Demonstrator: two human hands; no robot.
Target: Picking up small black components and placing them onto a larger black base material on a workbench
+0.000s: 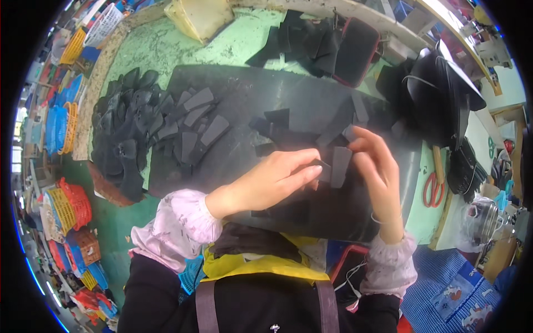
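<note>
My left hand [280, 177] reaches in over a black board [261, 89], thumb and forefinger pinched on a small dark flat piece [325, 168] mostly hidden by the fingers. Beside them a grey tapered strip [340, 166] stands out above the board. My right hand [378, 172] is just right of this strip, its fingers bent inward. A small greyish bit [348, 133] shows at its fingertips; what it is cannot be made out. More loose dark pieces [277, 117] lie beyond the hands.
At the left is a heap of dark curved pieces [125, 111], with flat strips [197, 100] beside it. More black pieces [305, 41] lie at the back near a cream container [200, 19]. On the right are bundled black sheets [436, 91] and red-handled scissors [433, 190].
</note>
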